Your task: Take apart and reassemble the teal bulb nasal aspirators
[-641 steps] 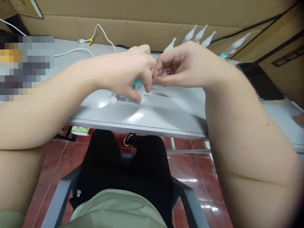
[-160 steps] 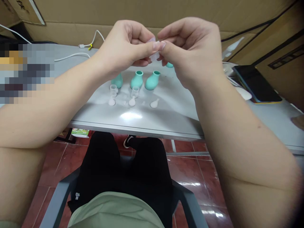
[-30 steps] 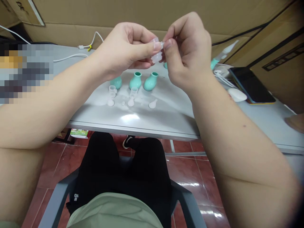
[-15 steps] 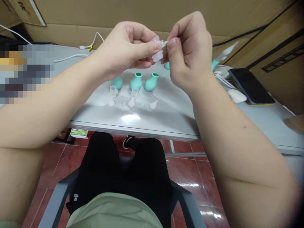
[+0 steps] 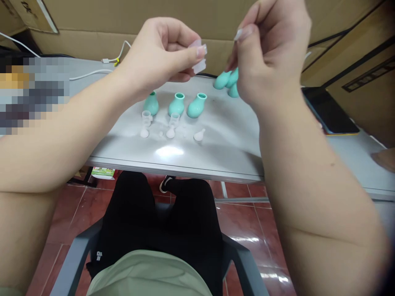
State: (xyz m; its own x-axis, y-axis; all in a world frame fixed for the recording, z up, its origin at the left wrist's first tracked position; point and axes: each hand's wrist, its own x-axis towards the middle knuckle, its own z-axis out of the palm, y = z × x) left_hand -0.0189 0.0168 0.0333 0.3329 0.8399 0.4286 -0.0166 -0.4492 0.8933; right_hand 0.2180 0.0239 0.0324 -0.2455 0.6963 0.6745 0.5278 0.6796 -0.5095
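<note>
Above the table, my left hand [image 5: 174, 51] pinches a translucent plastic fitting [image 5: 199, 65] between thumb and fingers. Higher and to the right, my right hand [image 5: 271, 49] pinches a small whitish plastic piece [image 5: 238, 34], its kind unclear. The two hands are apart. Below them stand three turquoise rubber bulbs with open necks: a left bulb [image 5: 151, 105], a middle bulb [image 5: 176, 106] and a tilted right bulb [image 5: 196, 107]. In front of these lie clear plastic cups [image 5: 146, 118] and white teardrop-shaped pieces [image 5: 199, 135].
More turquoise bulbs [image 5: 222, 80] lie farther back, partly behind my right hand. A dark phone [image 5: 331, 113] rests at the right on the grey table [image 5: 216, 160]. A white cable [image 5: 92, 74] runs along the back left, before a cardboard wall [image 5: 92, 18].
My right hand has pulled away up and to the right with the small whitish piece. My left hand has risen slightly, keeping the translucent fitting.
</note>
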